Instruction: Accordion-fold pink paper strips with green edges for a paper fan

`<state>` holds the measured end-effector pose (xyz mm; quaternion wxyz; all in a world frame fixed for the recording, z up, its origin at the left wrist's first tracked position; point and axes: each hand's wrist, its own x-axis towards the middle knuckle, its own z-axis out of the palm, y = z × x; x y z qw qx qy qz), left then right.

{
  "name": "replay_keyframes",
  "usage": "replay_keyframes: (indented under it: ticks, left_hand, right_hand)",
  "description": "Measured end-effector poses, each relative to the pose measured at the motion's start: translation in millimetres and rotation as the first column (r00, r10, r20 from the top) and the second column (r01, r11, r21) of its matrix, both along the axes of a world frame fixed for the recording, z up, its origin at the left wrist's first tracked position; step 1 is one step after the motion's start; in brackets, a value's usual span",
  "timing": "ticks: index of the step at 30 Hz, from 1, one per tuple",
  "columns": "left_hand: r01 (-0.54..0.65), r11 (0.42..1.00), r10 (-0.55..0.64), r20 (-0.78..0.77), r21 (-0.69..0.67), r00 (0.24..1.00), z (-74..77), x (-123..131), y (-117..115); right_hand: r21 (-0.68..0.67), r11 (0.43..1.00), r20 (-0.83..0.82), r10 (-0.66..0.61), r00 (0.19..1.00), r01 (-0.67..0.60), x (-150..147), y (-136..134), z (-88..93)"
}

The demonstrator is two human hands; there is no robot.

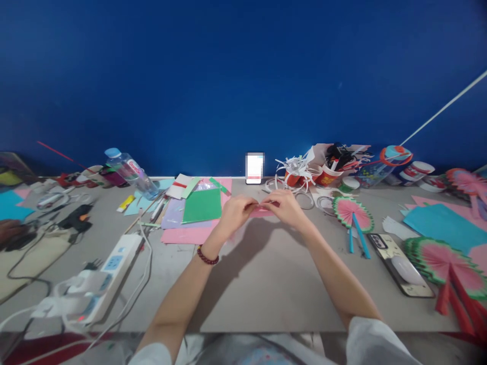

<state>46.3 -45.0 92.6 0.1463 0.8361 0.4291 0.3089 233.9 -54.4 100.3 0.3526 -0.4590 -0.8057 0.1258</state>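
Observation:
Both hands meet over the middle of the grey table, below a lit phone (254, 168) propped against the blue wall. My left hand (239, 210) pinches a piece of pink paper (262, 212) at its left side. From the right, my right hand (283, 207) grips the same pink paper, its fingers close to those of the left. Most of the paper is hidden by the fingers. Left of the hands, a green sheet (201, 205) lies on pink and purple paper.
A power strip (114, 276) with cables and a bottle (133, 172) stand left. Cups of tools and paper strips (329, 175) are at the back right. Paper fans (353, 215), a phone (399, 263) and blue paper (437, 225) lie right. Another person's hand (10, 233) shows far left.

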Motion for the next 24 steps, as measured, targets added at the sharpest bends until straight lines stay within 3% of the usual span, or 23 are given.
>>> replay_keyframes:
  ticks: [3,8,12,18,21,24]
  left_hand:
    - [0.059,0.995,-0.048,0.135,-0.08,0.99,1.9,-4.9,4.2]
    - [0.095,0.991,-0.065,0.294,-0.09,0.954,9.0,-13.8,8.1]
    - [0.071,0.996,-0.048,0.317,-0.062,0.947,10.2,-12.7,6.5]
    - [0.064,0.997,-0.073,0.189,0.053,0.979,2.4,-6.0,0.8]
    - [0.089,0.996,-0.087,0.204,-0.001,0.975,2.7,-4.3,-2.6]
    - [0.108,0.987,-0.057,0.362,-0.123,0.93,7.2,-3.0,-4.1]
  right_hand:
    - [-0.006,0.999,-0.013,-0.054,0.998,0.054,2.5,1.1,-1.2]
    - [-0.025,0.998,-0.083,-0.058,0.995,0.056,3.9,1.5,-1.0]
    - [-0.046,0.997,-0.088,-0.067,0.994,0.063,2.8,0.8,-1.0]
    - [-0.092,0.996,-0.051,-0.018,0.999,0.013,0.9,-1.8,-0.8]
    - [-0.152,0.987,-0.123,0.029,0.992,-0.048,-1.7,-4.2,1.0]
    - [-0.177,0.982,-0.202,0.022,0.979,-0.058,-3.3,-5.1,2.2]
